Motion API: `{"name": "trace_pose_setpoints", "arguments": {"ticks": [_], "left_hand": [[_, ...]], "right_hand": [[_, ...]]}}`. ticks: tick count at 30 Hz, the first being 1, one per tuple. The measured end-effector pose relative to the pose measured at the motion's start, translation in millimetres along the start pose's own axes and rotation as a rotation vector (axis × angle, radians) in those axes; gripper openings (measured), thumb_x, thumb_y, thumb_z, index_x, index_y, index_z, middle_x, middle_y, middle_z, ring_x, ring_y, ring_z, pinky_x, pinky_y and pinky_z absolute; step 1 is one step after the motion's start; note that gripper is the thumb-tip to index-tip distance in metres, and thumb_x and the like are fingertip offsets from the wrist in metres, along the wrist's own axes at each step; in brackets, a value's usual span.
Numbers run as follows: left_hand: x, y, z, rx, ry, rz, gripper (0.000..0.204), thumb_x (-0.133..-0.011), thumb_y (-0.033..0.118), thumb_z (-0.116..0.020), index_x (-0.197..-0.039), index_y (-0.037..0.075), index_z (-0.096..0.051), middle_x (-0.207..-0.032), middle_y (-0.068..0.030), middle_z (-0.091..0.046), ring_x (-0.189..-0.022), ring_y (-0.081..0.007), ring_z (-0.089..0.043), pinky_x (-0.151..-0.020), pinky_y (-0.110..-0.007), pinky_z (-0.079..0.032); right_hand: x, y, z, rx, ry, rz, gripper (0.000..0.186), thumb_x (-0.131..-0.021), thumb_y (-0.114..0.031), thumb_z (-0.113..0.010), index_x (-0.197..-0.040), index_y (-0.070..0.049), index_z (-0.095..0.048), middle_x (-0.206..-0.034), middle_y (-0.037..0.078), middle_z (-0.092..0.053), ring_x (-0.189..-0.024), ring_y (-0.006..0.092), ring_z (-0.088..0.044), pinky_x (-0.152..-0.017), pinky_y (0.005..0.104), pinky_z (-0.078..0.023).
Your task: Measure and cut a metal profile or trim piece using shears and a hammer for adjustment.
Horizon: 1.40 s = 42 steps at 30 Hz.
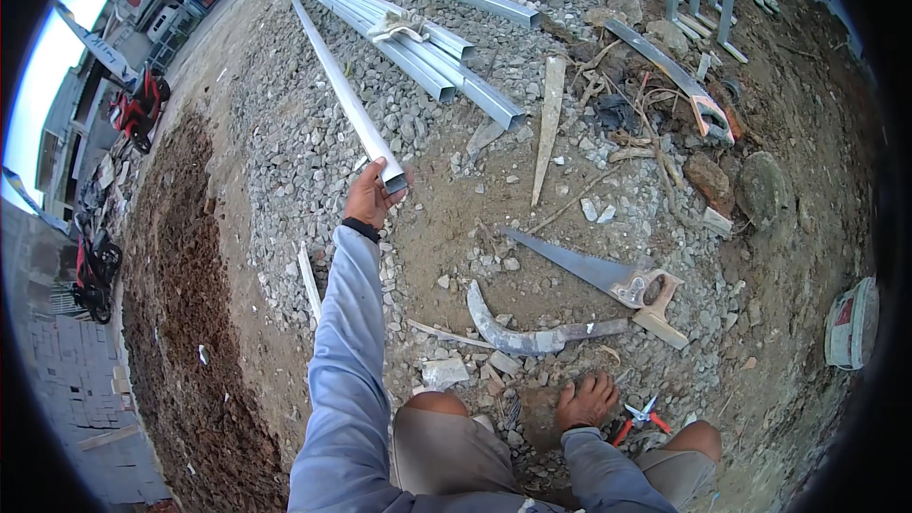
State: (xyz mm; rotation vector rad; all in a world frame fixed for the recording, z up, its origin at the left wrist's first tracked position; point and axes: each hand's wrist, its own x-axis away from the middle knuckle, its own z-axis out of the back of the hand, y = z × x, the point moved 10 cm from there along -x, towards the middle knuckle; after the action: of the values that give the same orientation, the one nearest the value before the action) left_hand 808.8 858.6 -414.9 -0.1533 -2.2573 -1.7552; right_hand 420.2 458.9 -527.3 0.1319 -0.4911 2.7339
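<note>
My left hand (pixel 370 195) reaches forward, its fingers wrapped around the near end of a long silver metal channel (pixel 340 104). The channel's open end faces me, and its far part runs back over the gravel. Low in front of my knees is my right hand (pixel 586 402), its fingers stretched out over the ground and holding nothing visible. Beside it lie metal snips (pixel 642 415) with red handles, jaws apart. A curved-bladed sickle (pixel 532 337) rests beyond my right hand. Farther up is a handsaw (pixel 608 275) with a worn wooden handle.
More metal channels (pixel 427 57) lie fanned across the gravel, a pale cloth (pixel 397 28) on top. A pointed wooden stake (pixel 549 128), another saw (pixel 670 71), roots and stones are at the right. A bucket (pixel 851 323) stands far right. Red motorcycles (pixel 141 109) are parked left.
</note>
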Motion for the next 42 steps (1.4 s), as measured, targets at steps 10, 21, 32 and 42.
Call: {"name": "trace_pose_setpoints", "arguments": {"ticks": [10,21,32,42], "left_hand": [[197,12,-65,0.150,-0.163,0.009,0.046,-0.088,0.028,-0.063,-0.117,-0.005,-0.051,-0.100,-0.0194,-0.066,-0.091,-0.0321,-0.067,-0.076,-0.038,-0.058],[377,-156,-178,-0.270,-0.277,0.690,0.043,-0.085,0.021,-0.069,-0.118,0.000,-0.052,-0.112,-0.0144,-0.065,-0.101,-0.0241,-0.065,-0.089,-0.037,-0.053],[402,-154,-213,-0.536,-0.136,0.798,0.042,-0.083,0.024,-0.071,-0.113,-0.002,-0.056,-0.098,-0.0116,-0.068,-0.087,-0.0223,-0.069,-0.081,-0.034,-0.056],[406,-209,-266,0.138,-0.128,0.298,0.055,-0.084,0.027,-0.067,-0.126,-0.004,-0.047,-0.115,-0.0207,-0.062,-0.103,-0.0267,-0.065,-0.088,-0.037,-0.055]], "right_hand": [[2,7,-8,-0.039,-0.015,0.050,0.040,-0.085,-0.034,-0.056,-0.107,-0.001,-0.051,-0.131,0.023,-0.042,-0.128,0.0398,-0.034,-0.106,0.0616,-0.019],[3,32,-30,-0.393,-0.509,0.038,0.052,-0.091,-0.046,-0.048,-0.125,-0.008,-0.053,-0.148,0.014,-0.029,-0.138,0.0316,-0.022,-0.111,0.0595,-0.007],[-124,128,15,-0.375,-0.516,0.198,0.038,-0.089,-0.031,-0.046,-0.105,-0.002,-0.064,-0.110,0.024,-0.063,-0.106,0.0404,-0.059,-0.093,0.0480,-0.044],[-156,190,83,-0.187,-0.369,0.155,0.028,-0.087,-0.022,-0.053,-0.106,-0.002,-0.057,-0.109,0.023,-0.063,-0.101,0.0412,-0.061,-0.089,0.0473,-0.048]]}}
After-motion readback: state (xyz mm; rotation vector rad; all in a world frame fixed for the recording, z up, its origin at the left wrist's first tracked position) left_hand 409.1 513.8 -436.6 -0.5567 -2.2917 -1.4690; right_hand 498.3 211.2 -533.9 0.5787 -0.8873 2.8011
